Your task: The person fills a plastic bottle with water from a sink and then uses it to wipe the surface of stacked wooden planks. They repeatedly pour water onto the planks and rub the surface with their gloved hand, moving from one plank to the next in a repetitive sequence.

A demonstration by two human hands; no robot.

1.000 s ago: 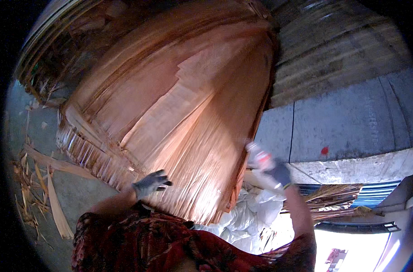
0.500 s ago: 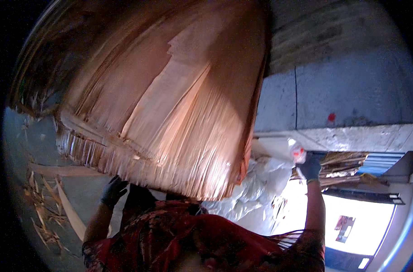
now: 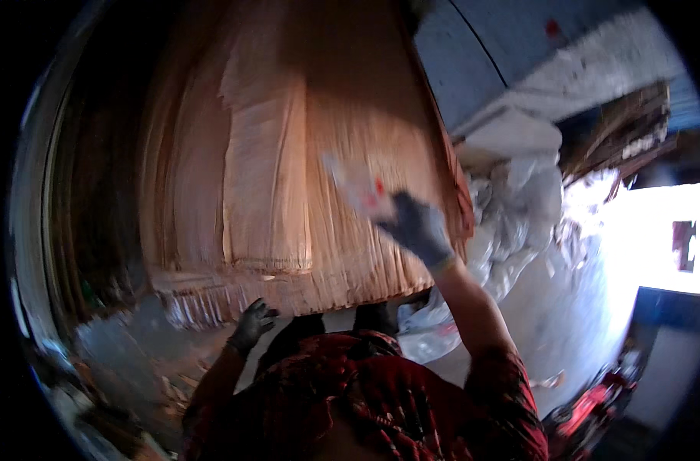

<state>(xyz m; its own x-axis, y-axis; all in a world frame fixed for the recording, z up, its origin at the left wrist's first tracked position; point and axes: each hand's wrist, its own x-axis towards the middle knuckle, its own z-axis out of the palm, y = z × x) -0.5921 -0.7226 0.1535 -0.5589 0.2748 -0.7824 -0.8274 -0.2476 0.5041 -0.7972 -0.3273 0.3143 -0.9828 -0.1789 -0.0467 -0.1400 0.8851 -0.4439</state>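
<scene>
**Gloved hands up at the veneer stack**

Gripping a pale, blurred thing with a red spot, the right hand (image 3: 417,227) is raised high in its dark glove, fingers clenched round the object (image 3: 355,187), which smears too much to tell what it is. It sits right in front of the veneer (image 3: 288,169), a great stack of thin reddish-brown sheets filling the upper middle of the view, grain running top to bottom, ragged ends fringing the lower edge. Whether the object touches the sheets cannot be told.

Down low, the left hand (image 3: 252,323), gloved too, hovers just under the fringed lower edge of the stack. Its fingers are spread and curled, grasping nothing, a released grip, close to the sheet ends but contact is not clear.

Between the forearms comes the person's red patterned shirt (image 3: 365,399). To the right of the stack lie crumpled white sacks (image 3: 519,200), and beyond them a grey wall (image 3: 503,46) with a pale ledge. Far right, a glaring bright opening (image 3: 657,230). Lower left, scraps litter the floor (image 3: 127,361).
</scene>
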